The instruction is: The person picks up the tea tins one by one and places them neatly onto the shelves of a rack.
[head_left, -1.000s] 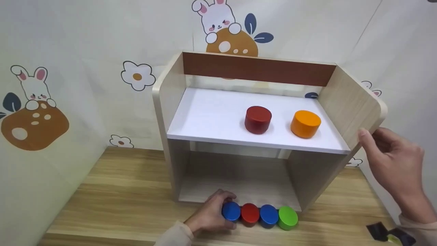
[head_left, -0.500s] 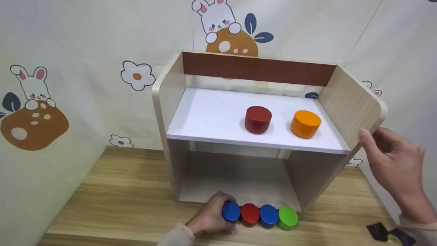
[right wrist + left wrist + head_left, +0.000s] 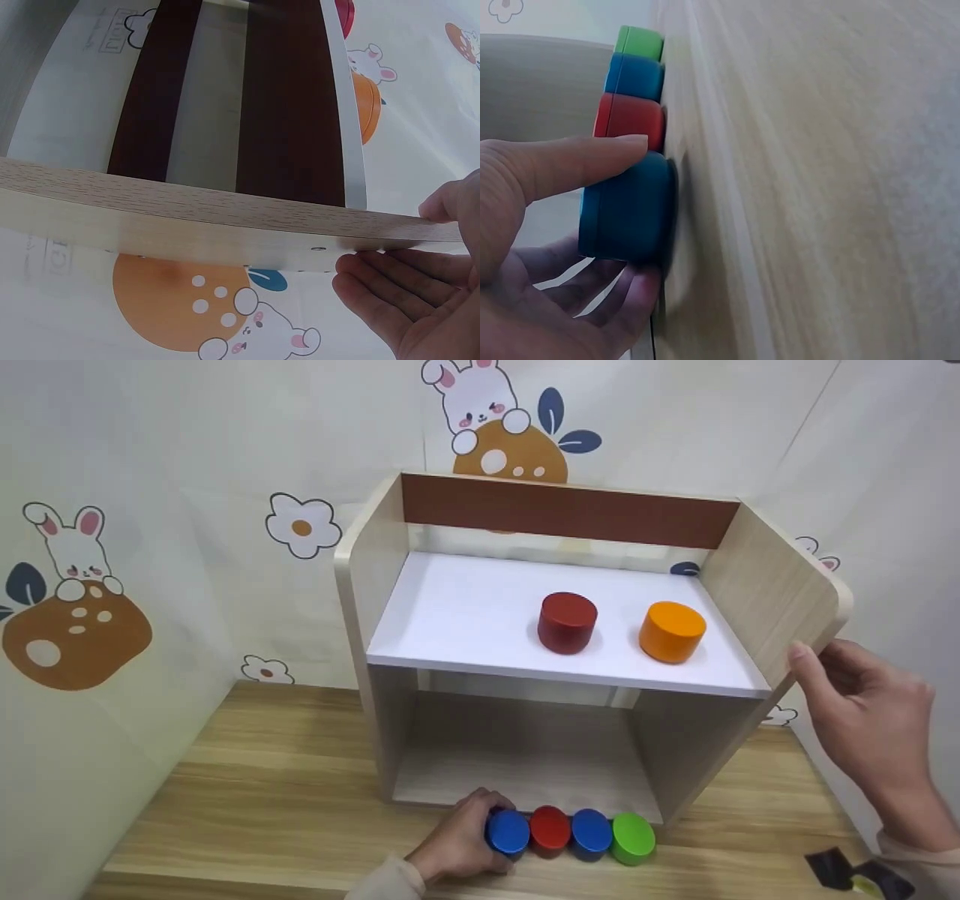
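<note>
My left hand [image 3: 465,836] holds the leftmost blue cylinder [image 3: 508,832], thumb on the near side and fingers round the far side. In the left wrist view this blue cylinder [image 3: 626,210] stands at the end of the row, its base close to the wooden table. Beside it come a red cylinder [image 3: 550,831], another blue one and a green cylinder [image 3: 633,838]. My right hand [image 3: 874,712] pinches the front edge of the right side panel [image 3: 780,585] of a small wooden shelf; in the right wrist view the thumb and fingers lie on either side of that panel [image 3: 225,202].
A dark red cylinder [image 3: 567,624] and an orange cylinder [image 3: 672,633] stand on the shelf's white upper board [image 3: 465,607]. Its lower compartment [image 3: 517,742] opens behind the row. Patterned walls [image 3: 187,585] close off the wooden table [image 3: 247,787]. A dark object [image 3: 832,870] lies bottom right.
My left hand has drawn the leftmost blue cylinder slightly toward me, a little out of line with the row. The right hand and the shelf stay as they were.
</note>
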A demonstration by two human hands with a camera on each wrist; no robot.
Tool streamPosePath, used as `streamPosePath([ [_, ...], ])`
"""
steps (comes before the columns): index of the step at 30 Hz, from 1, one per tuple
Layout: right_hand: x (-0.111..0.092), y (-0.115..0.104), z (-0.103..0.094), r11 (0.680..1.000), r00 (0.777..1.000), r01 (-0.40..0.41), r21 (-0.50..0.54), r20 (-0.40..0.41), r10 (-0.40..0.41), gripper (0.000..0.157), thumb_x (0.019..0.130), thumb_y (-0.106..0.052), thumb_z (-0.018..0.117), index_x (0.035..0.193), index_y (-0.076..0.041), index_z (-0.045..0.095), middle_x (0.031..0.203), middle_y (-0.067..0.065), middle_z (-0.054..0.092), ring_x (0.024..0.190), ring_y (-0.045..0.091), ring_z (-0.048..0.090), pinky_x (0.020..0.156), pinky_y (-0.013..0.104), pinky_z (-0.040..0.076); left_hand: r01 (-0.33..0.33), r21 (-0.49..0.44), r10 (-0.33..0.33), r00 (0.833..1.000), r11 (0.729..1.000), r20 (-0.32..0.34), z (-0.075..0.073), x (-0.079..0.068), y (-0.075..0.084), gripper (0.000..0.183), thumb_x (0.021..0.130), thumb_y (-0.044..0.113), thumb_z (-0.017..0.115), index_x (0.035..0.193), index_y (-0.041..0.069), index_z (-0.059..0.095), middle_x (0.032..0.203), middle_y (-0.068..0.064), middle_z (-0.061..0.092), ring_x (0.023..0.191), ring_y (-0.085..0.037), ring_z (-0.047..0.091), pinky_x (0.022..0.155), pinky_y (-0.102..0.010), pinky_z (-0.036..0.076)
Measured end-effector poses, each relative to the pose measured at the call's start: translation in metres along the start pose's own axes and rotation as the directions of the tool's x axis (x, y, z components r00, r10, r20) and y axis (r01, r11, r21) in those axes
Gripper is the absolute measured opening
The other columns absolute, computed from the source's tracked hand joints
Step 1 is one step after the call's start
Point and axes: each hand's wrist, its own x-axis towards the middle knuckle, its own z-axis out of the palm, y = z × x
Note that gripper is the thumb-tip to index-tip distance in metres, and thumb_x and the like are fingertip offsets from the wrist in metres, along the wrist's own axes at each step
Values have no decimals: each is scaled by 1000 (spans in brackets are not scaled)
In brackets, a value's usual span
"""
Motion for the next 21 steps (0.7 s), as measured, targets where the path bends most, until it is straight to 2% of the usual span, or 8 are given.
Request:
streamPosePath([
  [12,0,0,0,1000,1000,4,-3,4,-4,29,96,-17,68,113,6,74,103,28,71,77,-27,52,70,0,41,7,-16,-7,1000,1000,-14,0,0,0,57,62,5,93,109,10,63,108,-1,59,106,-28,56,98,-57,46],
  [21,1,1,1,1000,1000,27,1,-11,-27,25,94,-15,70,108,6,75,101,28,70,78,-25,55,71,1,42,-55,-20,54,997,998,-47,-12,-7,14,54,61,6,93,107,11,65,105,2,59,101,-23,55,92,-49,47],
])
